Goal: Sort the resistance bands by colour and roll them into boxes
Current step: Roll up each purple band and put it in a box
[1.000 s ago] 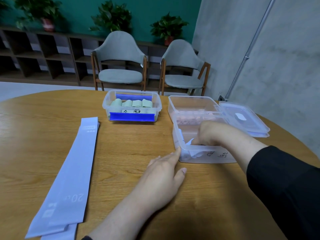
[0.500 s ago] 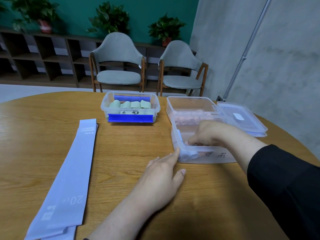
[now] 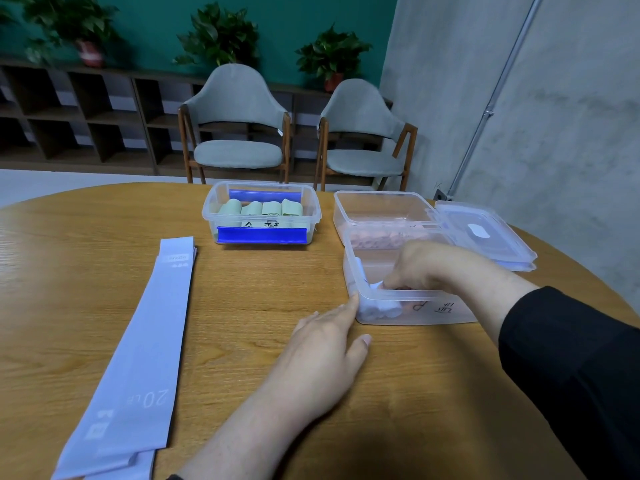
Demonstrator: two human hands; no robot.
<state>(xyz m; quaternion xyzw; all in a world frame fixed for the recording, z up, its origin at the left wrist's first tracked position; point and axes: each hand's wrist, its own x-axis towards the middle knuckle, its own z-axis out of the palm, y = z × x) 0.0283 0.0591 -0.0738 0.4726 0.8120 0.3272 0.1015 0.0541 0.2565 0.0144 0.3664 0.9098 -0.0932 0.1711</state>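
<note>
The right hand [image 3: 420, 263] reaches down into the nearest clear plastic box [image 3: 408, 306], its fingers curled around a rolled pale lilac resistance band [image 3: 375, 285] at the box's left end; more lilac rolls [image 3: 377, 310] lie against the front wall just below that hand. The left hand [image 3: 325, 351] lies flat and relaxed on the round wooden tabletop [image 3: 259, 296], its forefinger tip touching the box's near left corner. Well to the left of the left hand, flat lilac resistance bands [image 3: 138, 358] lie stacked lengthwise. Beyond the right hand, touching its box, stands a second clear box of pink rolls [image 3: 374, 240], with a clear lid [image 3: 485, 233] to its right. Beyond the left hand sits a clear box with blue clips [image 3: 261, 216] holding pale green rolls [image 3: 263, 208].
</note>
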